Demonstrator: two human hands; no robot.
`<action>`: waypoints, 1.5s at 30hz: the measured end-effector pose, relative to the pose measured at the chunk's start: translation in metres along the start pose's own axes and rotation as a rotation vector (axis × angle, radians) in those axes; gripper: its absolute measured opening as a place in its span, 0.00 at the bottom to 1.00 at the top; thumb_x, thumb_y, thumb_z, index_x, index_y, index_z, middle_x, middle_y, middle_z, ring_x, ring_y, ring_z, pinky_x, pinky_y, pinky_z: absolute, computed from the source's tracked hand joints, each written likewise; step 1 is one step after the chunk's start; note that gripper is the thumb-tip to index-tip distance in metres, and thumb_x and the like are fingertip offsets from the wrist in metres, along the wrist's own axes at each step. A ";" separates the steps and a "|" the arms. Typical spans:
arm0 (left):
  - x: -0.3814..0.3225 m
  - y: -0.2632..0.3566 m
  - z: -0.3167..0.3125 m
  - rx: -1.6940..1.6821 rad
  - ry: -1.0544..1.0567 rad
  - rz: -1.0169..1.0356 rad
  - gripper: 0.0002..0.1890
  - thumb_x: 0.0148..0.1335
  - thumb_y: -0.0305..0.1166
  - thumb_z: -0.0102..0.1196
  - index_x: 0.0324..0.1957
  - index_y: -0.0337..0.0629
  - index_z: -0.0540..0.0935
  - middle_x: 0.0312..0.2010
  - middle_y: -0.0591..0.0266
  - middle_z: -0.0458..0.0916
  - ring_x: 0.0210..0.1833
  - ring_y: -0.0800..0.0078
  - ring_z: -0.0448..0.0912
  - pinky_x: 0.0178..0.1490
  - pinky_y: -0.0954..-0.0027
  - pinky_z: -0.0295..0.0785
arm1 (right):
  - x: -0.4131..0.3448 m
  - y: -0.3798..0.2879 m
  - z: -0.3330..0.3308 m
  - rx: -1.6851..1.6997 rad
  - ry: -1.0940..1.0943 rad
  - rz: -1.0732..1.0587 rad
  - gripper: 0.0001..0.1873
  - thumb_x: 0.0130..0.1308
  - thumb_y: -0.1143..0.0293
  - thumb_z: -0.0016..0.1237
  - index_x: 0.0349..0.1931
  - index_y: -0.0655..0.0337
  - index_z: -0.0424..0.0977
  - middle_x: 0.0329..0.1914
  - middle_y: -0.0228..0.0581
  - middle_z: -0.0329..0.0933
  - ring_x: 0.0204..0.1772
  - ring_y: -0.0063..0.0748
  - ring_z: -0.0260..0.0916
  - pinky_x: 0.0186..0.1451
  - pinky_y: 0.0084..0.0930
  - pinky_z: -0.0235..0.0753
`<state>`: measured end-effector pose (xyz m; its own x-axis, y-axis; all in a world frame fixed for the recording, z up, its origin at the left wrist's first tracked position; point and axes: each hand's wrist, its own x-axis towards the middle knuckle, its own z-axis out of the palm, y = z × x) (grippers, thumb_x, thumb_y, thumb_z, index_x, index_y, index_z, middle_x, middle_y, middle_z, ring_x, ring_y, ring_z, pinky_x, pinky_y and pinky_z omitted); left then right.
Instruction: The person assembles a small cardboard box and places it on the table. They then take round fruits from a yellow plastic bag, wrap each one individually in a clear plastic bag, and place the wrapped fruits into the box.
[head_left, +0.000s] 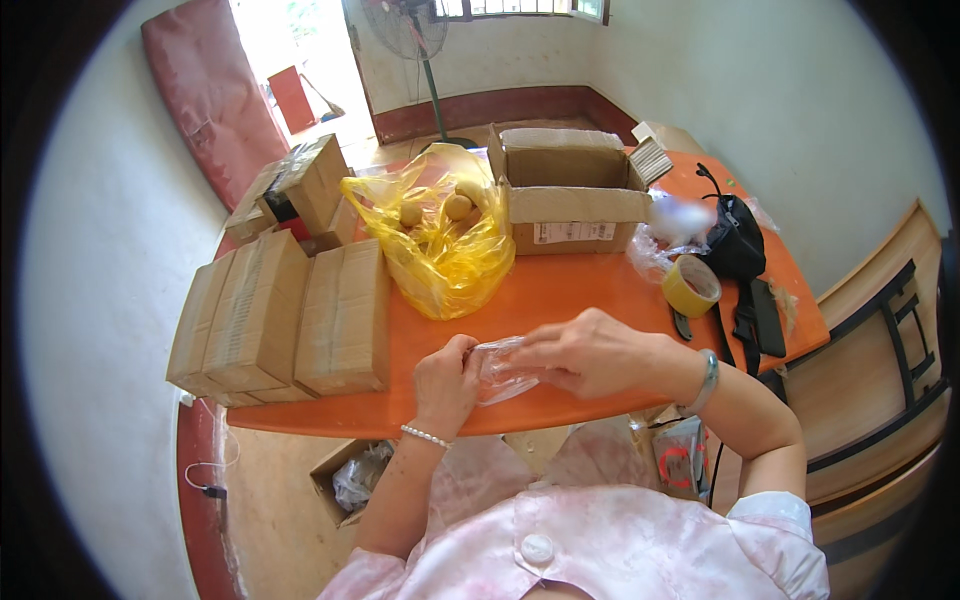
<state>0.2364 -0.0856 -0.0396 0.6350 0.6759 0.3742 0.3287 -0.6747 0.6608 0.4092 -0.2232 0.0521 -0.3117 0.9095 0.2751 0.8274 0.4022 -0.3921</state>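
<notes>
My left hand (448, 382) pinches the left side of a clear plastic bag (504, 379) above the near edge of the orange table. Fingers of my right hand (592, 356) lie over or inside the bag's right part; which of the two cannot be told. Beyond my hands rests a yellow plastic bag (450, 277), its top open, with several round tan objects (458, 207) in it. An open cardboard box (574, 202) with a printed label stands behind, to the right of the yellow bag. A roll of tape (691, 286) lies beyond my right forearm.
Closed cardboard boxes (341, 322) are stacked along the left of the orange table (570, 292). At right lie a black pouch (733, 240), straps, a dark flat object (766, 319) and crumpled clear plastic. A wooden chair (870, 352) stands at right; a box holding plastic sits below the table.
</notes>
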 end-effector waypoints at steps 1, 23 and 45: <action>0.001 -0.003 0.001 -0.020 0.001 -0.015 0.07 0.59 0.32 0.57 0.33 0.38 0.81 0.23 0.52 0.81 0.26 0.58 0.81 0.31 0.63 0.73 | 0.006 0.004 -0.001 0.014 0.100 -0.001 0.12 0.56 0.74 0.50 0.42 0.61 0.77 0.38 0.46 0.77 0.37 0.48 0.77 0.37 0.38 0.77; -0.005 -0.006 0.006 0.102 -0.062 0.163 0.06 0.55 0.35 0.59 0.32 0.44 0.82 0.21 0.53 0.80 0.24 0.57 0.80 0.28 0.60 0.73 | 0.116 0.078 0.067 -0.152 -0.264 0.021 0.20 0.51 0.71 0.50 0.47 0.58 0.71 0.33 0.50 0.78 0.43 0.52 0.76 0.43 0.43 0.71; -0.003 -0.002 0.007 0.122 -0.068 0.190 0.06 0.56 0.35 0.58 0.28 0.45 0.80 0.17 0.54 0.77 0.21 0.57 0.78 0.24 0.60 0.71 | 0.221 0.150 0.086 -0.213 0.199 0.214 0.10 0.52 0.79 0.45 0.35 0.66 0.77 0.42 0.51 0.77 0.50 0.52 0.73 0.53 0.41 0.71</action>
<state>0.2387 -0.0880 -0.0460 0.7380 0.5143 0.4368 0.2781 -0.8216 0.4976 0.4242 0.0468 -0.0216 -0.0418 0.9239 0.3802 0.9495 0.1552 -0.2728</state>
